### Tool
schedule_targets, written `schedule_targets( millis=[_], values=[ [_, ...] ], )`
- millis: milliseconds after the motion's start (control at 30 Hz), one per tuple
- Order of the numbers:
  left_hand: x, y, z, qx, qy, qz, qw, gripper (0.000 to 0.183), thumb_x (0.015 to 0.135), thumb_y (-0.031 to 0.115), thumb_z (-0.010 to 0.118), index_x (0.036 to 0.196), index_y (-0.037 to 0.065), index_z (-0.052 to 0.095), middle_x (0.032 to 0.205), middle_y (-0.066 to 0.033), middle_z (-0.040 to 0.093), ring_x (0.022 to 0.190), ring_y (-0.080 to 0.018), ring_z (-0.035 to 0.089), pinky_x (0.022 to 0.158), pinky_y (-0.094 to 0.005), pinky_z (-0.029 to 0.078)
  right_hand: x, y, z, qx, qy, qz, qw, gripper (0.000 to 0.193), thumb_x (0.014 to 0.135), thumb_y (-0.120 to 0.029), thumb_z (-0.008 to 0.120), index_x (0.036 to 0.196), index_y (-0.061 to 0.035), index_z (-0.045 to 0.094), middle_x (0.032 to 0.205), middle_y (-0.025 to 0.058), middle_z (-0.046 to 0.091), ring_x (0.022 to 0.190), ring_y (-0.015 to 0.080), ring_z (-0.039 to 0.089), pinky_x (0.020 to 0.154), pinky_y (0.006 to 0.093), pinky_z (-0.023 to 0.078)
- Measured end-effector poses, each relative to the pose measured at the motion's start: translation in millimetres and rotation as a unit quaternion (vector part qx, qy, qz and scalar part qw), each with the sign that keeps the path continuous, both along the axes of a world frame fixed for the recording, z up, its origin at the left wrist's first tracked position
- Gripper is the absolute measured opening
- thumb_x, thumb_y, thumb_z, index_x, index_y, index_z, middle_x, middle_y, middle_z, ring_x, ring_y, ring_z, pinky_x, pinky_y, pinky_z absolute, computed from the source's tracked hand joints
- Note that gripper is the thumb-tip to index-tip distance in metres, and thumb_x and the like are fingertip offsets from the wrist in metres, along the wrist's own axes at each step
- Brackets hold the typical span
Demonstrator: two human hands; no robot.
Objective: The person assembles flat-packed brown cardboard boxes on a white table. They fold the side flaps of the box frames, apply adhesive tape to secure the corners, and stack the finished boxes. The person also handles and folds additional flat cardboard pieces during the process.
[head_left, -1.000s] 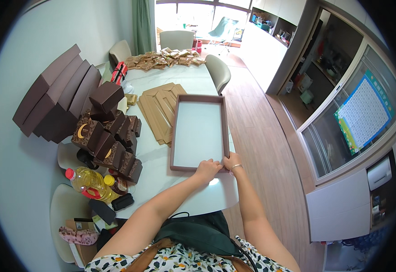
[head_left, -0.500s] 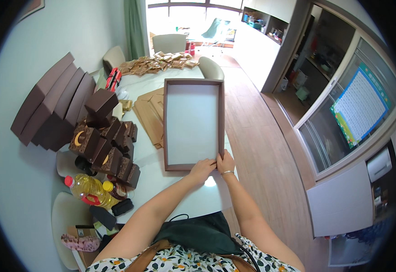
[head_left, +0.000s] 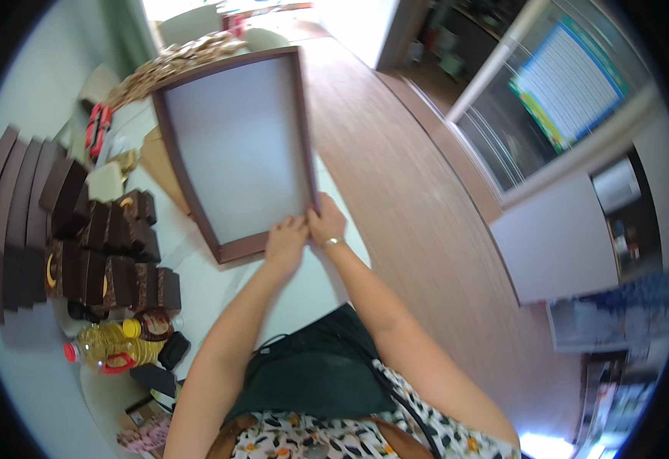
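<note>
A large shallow brown box [head_left: 244, 251] with a pale inside lies tilted, its near end toward me. My left hand [head_left: 286, 243] is closed over the near wall close to the right corner, its fingers pressing on the rim. Right beside it, my right hand [head_left: 327, 220] grips the same corner from the outer right side, with a bracelet on its wrist. The fingertips behind the cardboard are hidden. Flat tan cardboard pieces [head_left: 163, 170] lie under and left of the box on the white table [head_left: 273, 294].
Several dark brown small boxes [head_left: 66, 195] are stacked at the left, beside long brown boxes [head_left: 1, 229] by the wall. An oil bottle [head_left: 112, 348] and a dark bottle [head_left: 154, 325] stand nearer. Small gold-brown packets [head_left: 174, 65] heap at the far end. Wooden floor [head_left: 418, 214] runs along the right.
My view has swung to the right, so everything sits further left in it. The box now leans askew, its far end raised; both hands remain at its near right corner.
</note>
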State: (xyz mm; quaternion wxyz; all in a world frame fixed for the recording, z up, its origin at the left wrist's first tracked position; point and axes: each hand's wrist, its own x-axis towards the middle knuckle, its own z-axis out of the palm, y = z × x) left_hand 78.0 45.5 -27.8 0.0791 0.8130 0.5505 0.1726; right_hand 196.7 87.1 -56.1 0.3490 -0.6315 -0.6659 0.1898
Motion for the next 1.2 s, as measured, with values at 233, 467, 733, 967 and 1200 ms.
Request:
schedule_targets(
  millis=[233,467,733,967,1200],
  values=[
    [-3,5,3,-0.013,-0.038,-0.031,0.999,0.023,0.081,0.013,0.058,0.103,0.011,0.063,0.111,-0.0030,0.055,0.104,-0.0243,0.048,0.085,-0.0404,0.038,9,17,18,0.020,0.016,0.008,1.000,0.028,0.086,-0.028,0.053,0.105,-0.0075,0.054,0.091,0.0180,0.062,0.078,0.0404,0.060,0.066,0.0474,0.047],
    [-14,14,4,-0.030,-0.029,-0.059,0.997,0.020,0.083,0.017,0.060,0.102,0.013,0.063,0.108,-0.0003,0.054,0.104,-0.0227,0.047,0.085,-0.0395,0.038,2,19,29,-0.028,-0.016,0.009,0.999,0.026,0.086,-0.028,0.052,0.099,-0.0066,0.049,0.087,0.0174,0.063,0.074,0.0394,0.060,0.064,0.0482,0.046],
    [-15,23,15,-0.071,0.014,-0.046,0.996,0.022,0.081,0.014,0.062,0.104,0.013,0.062,0.106,-0.0005,0.054,0.103,-0.0234,0.048,0.081,-0.0381,0.041,4,38,35,-0.053,-0.074,0.044,0.995,0.025,0.082,-0.024,0.053,0.097,-0.0049,0.050,0.078,0.0223,0.063,0.073,0.0425,0.061,0.065,0.0517,0.047],
    [-62,-10,30,-0.046,0.065,-0.003,0.997,0.018,0.077,0.013,0.063,0.095,0.009,0.062,0.095,-0.0065,0.057,0.093,-0.0254,0.054,0.073,-0.0378,0.048,17,51,36,-0.074,-0.117,0.118,0.983,0.024,0.078,-0.020,0.057,0.093,-0.0017,0.055,0.080,0.0239,0.065,0.078,0.0422,0.062,0.072,0.0505,0.049],
    [-75,-31,21,-0.066,0.026,0.068,0.995,0.013,0.074,0.015,0.068,0.081,0.005,0.062,0.089,-0.0081,0.060,0.090,-0.0265,0.058,0.074,-0.0388,0.051,-15,23,76,0.162,-0.306,0.185,0.920,0.033,0.077,-0.032,0.068,0.093,-0.0056,0.056,0.102,0.0112,0.053,0.093,0.0269,0.057,0.075,0.0384,0.049]
  ],
)
